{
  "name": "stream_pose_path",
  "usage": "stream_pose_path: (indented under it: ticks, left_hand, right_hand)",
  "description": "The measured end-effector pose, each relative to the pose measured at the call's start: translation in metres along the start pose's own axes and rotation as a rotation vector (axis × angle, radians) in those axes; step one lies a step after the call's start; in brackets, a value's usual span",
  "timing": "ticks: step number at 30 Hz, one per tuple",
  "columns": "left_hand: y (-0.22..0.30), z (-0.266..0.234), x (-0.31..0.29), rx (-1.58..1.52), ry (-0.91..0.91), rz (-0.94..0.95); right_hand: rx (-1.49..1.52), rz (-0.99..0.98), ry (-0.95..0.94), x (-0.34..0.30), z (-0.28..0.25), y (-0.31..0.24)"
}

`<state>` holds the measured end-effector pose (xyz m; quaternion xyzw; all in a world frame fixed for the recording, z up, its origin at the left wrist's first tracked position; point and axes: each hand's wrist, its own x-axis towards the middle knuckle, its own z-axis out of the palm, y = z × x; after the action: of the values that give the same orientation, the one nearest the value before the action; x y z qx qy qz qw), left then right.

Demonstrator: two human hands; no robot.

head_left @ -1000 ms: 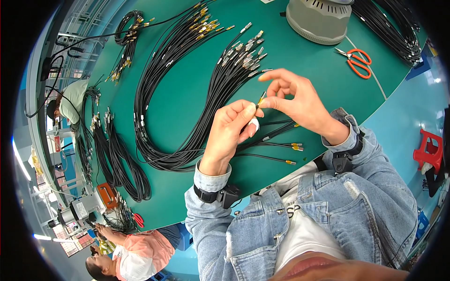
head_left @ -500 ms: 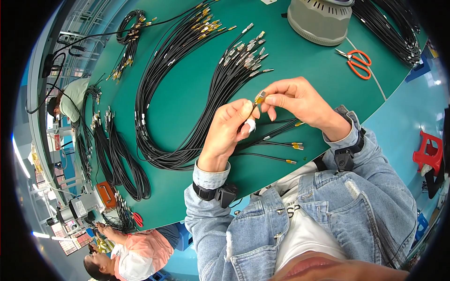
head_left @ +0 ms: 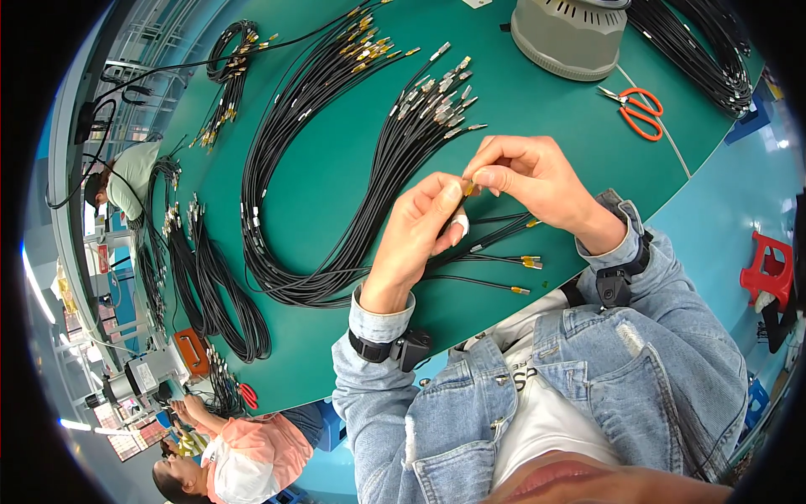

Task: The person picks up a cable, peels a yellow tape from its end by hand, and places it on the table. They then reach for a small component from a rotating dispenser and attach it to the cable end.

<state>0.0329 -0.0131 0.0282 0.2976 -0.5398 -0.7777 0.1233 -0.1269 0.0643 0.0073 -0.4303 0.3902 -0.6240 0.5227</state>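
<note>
Head view: the left hand (head_left: 418,223) pinches a yellow cable end (head_left: 469,190) between thumb and forefinger, and the right hand (head_left: 533,185) pinches its tip, just above the near middle of the green table (head_left: 319,357). A curved black cable bundle (head_left: 357,214) lies to the left; orange-handled scissors (head_left: 642,116) lie far right.

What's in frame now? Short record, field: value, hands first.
left hand: pinches a black cable near its yellow end
right hand: fingertips pinch that same end
surface: green table
left of hands: large U-shaped black cable bundle
upper right: orange-handled scissors, grey device
floor, right: red stool
co-workers: two, left side
</note>
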Motion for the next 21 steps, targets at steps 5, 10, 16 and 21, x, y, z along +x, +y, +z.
stream_pose_path:
  ticks: [5, 10, 16, 21]
  left_hand:
    - [-0.009, 0.004, 0.001, 0.170, 0.119, 0.197]
    - [-0.011, -0.005, -0.001, 0.119, 0.093, 0.154]
    - [-0.009, -0.005, 0.005, 0.014, 0.033, 0.086]
    - [-0.014, -0.003, 0.005, 0.270, 0.161, 0.167]
  right_hand:
    - [0.007, -0.004, 0.001, 0.000, -0.002, 0.004]
    - [0.022, 0.011, -0.042, 0.001, -0.002, 0.006]
    - [0.081, 0.019, -0.052, 0.002, -0.006, 0.005]
    - [-0.056, 0.063, -0.024, 0.006, -0.016, -0.001]
